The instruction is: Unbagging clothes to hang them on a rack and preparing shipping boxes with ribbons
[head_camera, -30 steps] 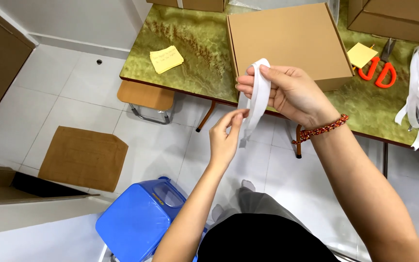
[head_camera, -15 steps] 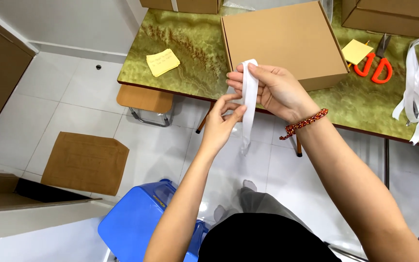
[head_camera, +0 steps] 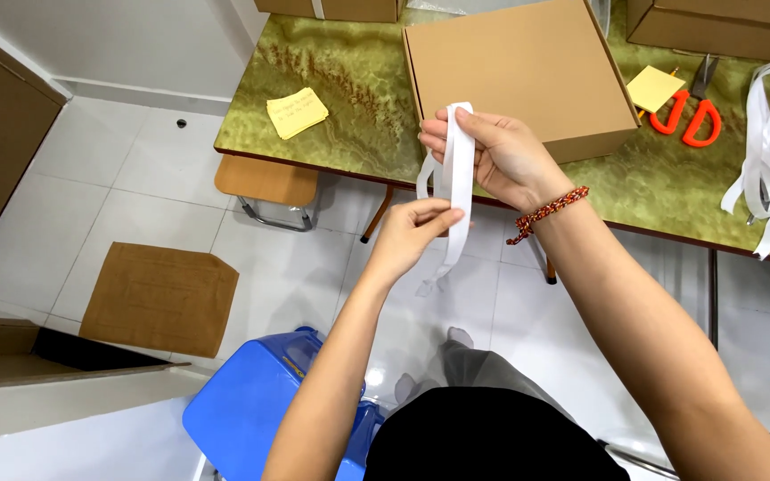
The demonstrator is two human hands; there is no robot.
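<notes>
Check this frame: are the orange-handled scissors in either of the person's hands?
No, the scissors lie on the green table, while the left hand and right hand hold a white strip.

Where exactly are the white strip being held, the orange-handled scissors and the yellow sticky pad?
white strip (head_camera: 459, 169), head view, on its flat middle between the two hands.
orange-handled scissors (head_camera: 701, 123), head view, on the right handle loop.
yellow sticky pad (head_camera: 297, 112), head view, on the middle of its top sheet.

I see both my forearms bare, no sleeves. My right hand (head_camera: 505, 156) has a braided red-and-dark cord bracelet (head_camera: 550, 210) with a small tassel at its wrist. My left hand (head_camera: 412, 233) wears nothing.
</notes>
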